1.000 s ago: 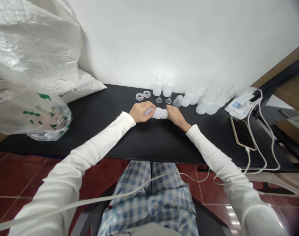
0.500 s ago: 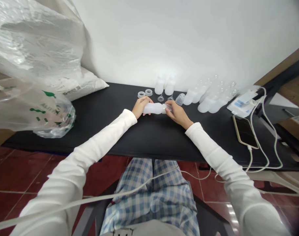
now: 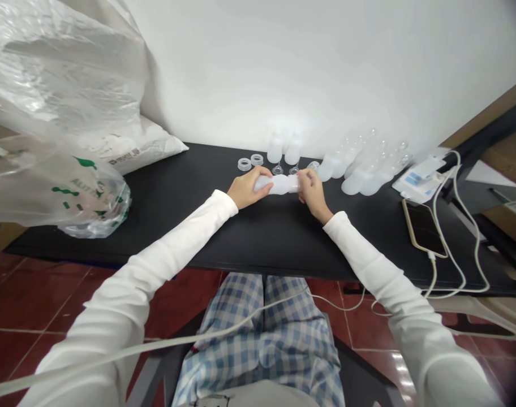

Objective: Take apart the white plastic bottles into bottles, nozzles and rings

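Observation:
A white translucent plastic bottle (image 3: 280, 183) lies sideways just above the black table (image 3: 190, 186), held at both ends. My left hand (image 3: 246, 189) is wrapped round its base end. My right hand (image 3: 312, 189) grips its neck end, fingers closed round the top. Just behind the hands stand two more bottles (image 3: 283, 151), two clear rings (image 3: 249, 162), two small clear teats (image 3: 286, 169) and a clear cap (image 3: 313, 165).
A row of several finished bottles (image 3: 364, 167) lies at the back right. A phone (image 3: 423, 228) with white cables and a white packet (image 3: 417, 180) sit at the right. Large plastic bags (image 3: 58, 135) fill the left end of the table.
Both hands have lifted the bottle slightly and moved it farther back and right. The right hand has turned round the neck end.

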